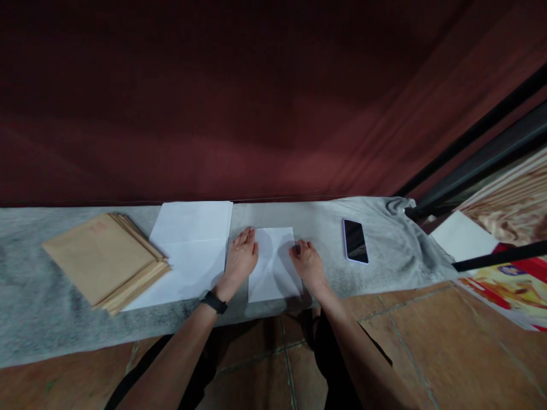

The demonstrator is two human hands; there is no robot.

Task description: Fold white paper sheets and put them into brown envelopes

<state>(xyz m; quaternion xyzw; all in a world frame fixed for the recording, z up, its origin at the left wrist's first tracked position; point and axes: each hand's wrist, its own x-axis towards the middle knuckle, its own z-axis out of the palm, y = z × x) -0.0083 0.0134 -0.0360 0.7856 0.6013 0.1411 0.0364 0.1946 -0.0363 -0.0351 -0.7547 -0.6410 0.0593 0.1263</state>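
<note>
A white sheet of paper [273, 273], which looks folded, lies flat on the grey cloth between my hands. My left hand [241, 256] rests at its left edge with the fingers stretched out and close together, and a black band is on that wrist. On the opposite edge, my right hand [307, 262] has its fingers curled in, with the thumb side against the paper; its grip is partly hidden. Larger white sheets [192, 250] lie stacked just left of my left hand. Part of that stack is covered by a pile of brown paper envelopes [102, 256].
A phone [355, 241] lies on the grey cloth [393, 250] to the right. Dark red fabric [256, 114] rises behind the narrow surface. Dark bars [482, 142], a red and yellow package [513, 285] and a white sheet [464, 236] are at far right. Tiled floor [410, 330] shows below.
</note>
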